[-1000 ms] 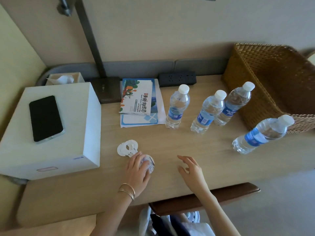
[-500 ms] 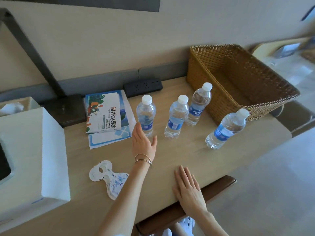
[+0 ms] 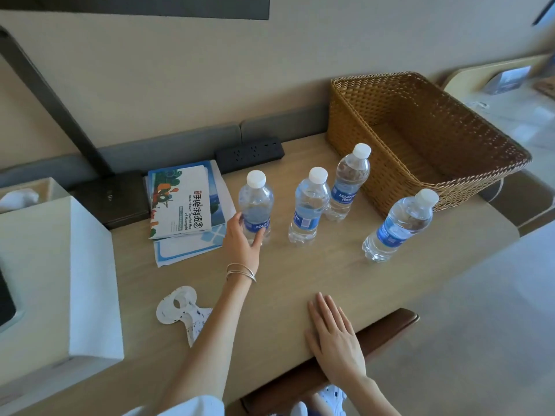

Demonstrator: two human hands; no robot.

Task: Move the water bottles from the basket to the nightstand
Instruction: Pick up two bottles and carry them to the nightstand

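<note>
Several clear water bottles with white caps and blue labels stand upright on the wooden tabletop point(image 3: 300, 274). My left hand point(image 3: 241, 240) wraps its thumb and fingers round the lower part of the leftmost bottle point(image 3: 256, 202). To its right stand a second bottle point(image 3: 307, 205), a third bottle point(image 3: 348, 181) beside the basket, and a fourth bottle point(image 3: 399, 226) nearer the front right. The brown wicker basket point(image 3: 375, 121) at the back right shows nothing inside. My right hand point(image 3: 335, 337) lies flat on the table's front edge, fingers straight.
Brochures point(image 3: 180, 202) lie left of the bottles. A black power strip point(image 3: 249, 151) sits against the back wall. A white box point(image 3: 57, 280) fills the left side, a lamp base point(image 3: 117, 199) stands behind it. A white paper cutout point(image 3: 180, 307) lies near my left forearm.
My left hand reached forward from the cutout to the leftmost bottle and closed round it. My right hand settled flat on the front edge. The view swung right.
</note>
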